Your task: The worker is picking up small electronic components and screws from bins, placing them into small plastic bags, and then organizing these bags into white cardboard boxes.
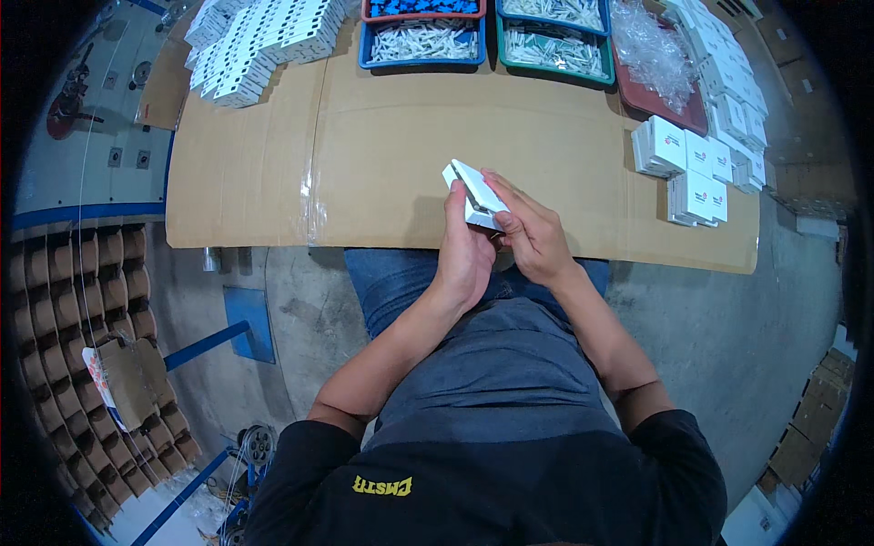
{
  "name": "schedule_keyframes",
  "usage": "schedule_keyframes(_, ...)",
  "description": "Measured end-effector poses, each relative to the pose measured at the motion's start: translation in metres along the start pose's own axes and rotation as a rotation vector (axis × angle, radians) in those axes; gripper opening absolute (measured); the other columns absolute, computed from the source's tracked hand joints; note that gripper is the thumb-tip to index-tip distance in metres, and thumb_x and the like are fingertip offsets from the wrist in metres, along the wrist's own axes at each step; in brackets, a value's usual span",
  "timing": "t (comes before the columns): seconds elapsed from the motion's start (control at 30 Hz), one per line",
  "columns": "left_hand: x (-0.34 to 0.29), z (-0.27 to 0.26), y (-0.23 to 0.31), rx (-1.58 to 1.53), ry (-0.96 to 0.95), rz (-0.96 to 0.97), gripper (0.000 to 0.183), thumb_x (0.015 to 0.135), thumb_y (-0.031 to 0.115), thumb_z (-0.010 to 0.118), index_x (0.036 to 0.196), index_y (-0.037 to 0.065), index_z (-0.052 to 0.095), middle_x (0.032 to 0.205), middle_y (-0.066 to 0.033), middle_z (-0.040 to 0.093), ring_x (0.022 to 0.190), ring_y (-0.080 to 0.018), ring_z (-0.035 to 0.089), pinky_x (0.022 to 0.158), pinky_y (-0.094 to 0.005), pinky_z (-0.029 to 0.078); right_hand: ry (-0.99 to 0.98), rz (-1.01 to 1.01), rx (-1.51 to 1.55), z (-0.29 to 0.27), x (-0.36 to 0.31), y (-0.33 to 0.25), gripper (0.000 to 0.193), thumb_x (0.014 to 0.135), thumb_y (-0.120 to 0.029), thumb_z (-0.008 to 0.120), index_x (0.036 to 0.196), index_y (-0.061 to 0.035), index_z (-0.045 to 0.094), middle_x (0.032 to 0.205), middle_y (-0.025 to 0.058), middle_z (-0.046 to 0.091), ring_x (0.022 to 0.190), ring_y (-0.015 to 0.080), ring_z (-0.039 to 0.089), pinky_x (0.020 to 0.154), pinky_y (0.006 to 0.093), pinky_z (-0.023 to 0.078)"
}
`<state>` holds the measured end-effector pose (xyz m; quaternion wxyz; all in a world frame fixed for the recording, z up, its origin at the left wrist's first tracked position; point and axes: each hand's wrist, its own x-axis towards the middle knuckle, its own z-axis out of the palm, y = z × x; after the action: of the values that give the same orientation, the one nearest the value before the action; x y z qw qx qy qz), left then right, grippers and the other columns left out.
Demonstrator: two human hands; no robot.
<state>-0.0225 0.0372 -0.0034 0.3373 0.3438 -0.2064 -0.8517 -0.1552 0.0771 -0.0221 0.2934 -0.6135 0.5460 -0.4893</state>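
Observation:
Over the near part of the cardboard-covered table, a small white box (485, 217) is held up and tilted between both hands. A dark gap shows along its top, next to a raised white edge that looks like a lid or flap. My left hand (466, 258) is closed around the box's left and lower side, its thumb along the edge. At the right side, my right hand (539, 238) grips the same box, thumb and fingers against it. The box's contents cannot be made out.
White boxes with dark spots (273, 45) stand in rows at the far left. Blue (421, 65) and green (557, 77) trays hold small clear-and-white parts. A dark red tray (689, 121) carries clear plastic bags. Closed white boxes (663, 146) are stacked at the right.

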Motion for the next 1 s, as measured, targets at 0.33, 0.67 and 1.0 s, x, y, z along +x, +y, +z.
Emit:
schedule_keyframes(0.33,0.002,0.001,0.001,-0.024,0.038,-0.022,0.054,0.105,0.062,0.031,0.125,0.016,0.053,0.107,0.0015,0.056,0.095,-0.0131,0.051,0.078,-0.0311,0.039,-0.036,0.072,-0.011,-0.002,0.000,0.007,0.040,0.105,-0.023,0.055,0.139,-0.0036,0.059,0.141,0.0225,0.059,0.122,0.0335,0.064,0.098,0.0370,0.053)
schedule_keyframes(0.67,0.011,-0.018,-0.006,0.525,-0.010,0.412,0.080,0.091,0.016,0.069,0.156,0.005,0.023,0.145,-0.0118,0.044,0.134,-0.0248,0.047,0.110,-0.0413,0.043,-0.005,0.149,0.291,-0.024,0.012,0.002,0.043,0.103,-0.024,0.057,0.140,-0.0018,0.057,0.151,0.0218,0.049,0.139,0.0258,0.048,0.114,0.0385,0.038)
schedule_keyframes(1.0,0.012,-0.012,0.011,1.061,-0.227,0.768,0.099,0.075,-0.001,0.072,0.159,0.008,0.020,0.160,-0.0134,0.028,0.147,-0.0309,0.034,0.118,-0.0431,0.036,-0.059,0.327,0.582,-0.027,0.015,-0.009,0.071,0.092,-0.018,0.076,0.152,-0.0021,0.042,0.145,0.0124,0.053,0.133,0.0223,0.051,0.111,0.0383,0.041)
